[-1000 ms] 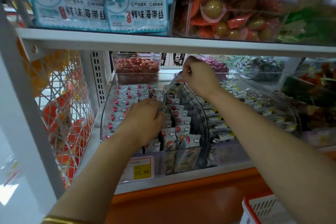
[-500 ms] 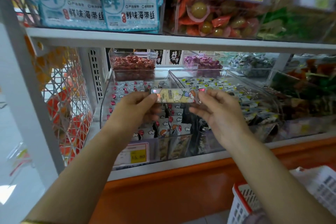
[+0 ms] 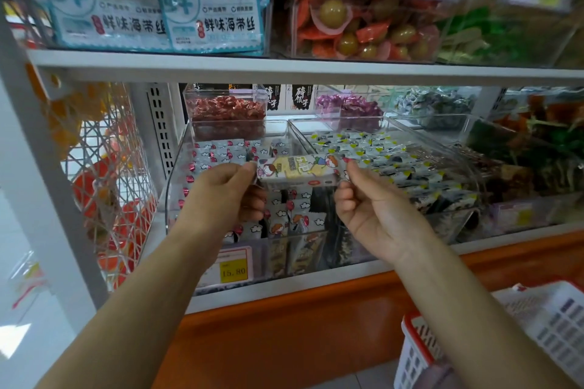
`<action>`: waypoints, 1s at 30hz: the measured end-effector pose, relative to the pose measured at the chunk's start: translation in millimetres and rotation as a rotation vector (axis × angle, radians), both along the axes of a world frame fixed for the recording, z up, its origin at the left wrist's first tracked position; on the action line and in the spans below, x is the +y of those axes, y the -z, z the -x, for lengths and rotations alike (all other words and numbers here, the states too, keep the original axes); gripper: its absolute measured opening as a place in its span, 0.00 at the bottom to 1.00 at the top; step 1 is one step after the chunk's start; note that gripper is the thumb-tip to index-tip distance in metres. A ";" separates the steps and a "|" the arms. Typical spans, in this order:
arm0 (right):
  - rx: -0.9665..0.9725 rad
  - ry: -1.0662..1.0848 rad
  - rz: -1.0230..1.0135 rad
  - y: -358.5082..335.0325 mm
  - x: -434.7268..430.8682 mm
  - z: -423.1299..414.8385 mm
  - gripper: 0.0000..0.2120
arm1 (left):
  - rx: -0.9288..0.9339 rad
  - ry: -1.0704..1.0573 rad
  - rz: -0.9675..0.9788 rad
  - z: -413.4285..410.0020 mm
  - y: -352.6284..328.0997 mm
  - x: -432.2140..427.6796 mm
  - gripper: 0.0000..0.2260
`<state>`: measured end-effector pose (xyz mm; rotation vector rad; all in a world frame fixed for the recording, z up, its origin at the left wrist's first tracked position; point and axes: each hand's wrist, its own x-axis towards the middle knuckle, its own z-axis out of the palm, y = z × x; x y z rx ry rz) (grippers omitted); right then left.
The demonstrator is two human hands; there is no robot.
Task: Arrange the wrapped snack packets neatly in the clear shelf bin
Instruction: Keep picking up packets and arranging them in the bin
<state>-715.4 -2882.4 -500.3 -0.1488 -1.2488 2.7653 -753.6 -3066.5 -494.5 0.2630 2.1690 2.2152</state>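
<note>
A long wrapped snack packet [image 3: 298, 169] with cartoon print is held level in front of the clear shelf bin [image 3: 177, 174]. My left hand [image 3: 226, 196] pinches its left end and my right hand [image 3: 366, 205] pinches its right end. Inside the bin, rows of small white packets with red ends [image 3: 218, 151] stand side by side. The hands and the held packet hide the middle rows.
A second clear bin [image 3: 448, 148] of black-and-white packets sits to the right. A yellow price tag [image 3: 233, 270] hangs on the bin front. The upper shelf edge [image 3: 284, 68] runs overhead. A white wire rack [image 3: 104, 174] stands left, a red-rimmed basket [image 3: 493, 335] lower right.
My hands left the bin rows, came together in front of the bin and now hold one long packet stretched between them, slightly nearer than half a second ago.
</note>
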 end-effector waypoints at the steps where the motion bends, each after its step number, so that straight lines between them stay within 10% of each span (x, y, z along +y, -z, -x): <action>1: -0.003 -0.015 0.036 0.1 -0.2 0.4 0.03 | 0.023 -0.032 0.057 -0.3 -0.1 0.3 0.14; 5: -0.045 -0.054 0.170 -0.5 -2.0 1.0 0.05 | 0.001 -0.076 0.096 -1.0 -2.9 3.0 0.15; 15: -0.073 -0.084 0.333 -4.0 -2.9 -0.5 0.13 | -0.494 0.212 -0.702 0.0 -8.6 6.5 0.16; 30: 0.068 0.098 -0.267 1.3 0.2 -1.3 0.04 | -0.281 0.108 -0.376 -3.3 -11.2 4.5 0.14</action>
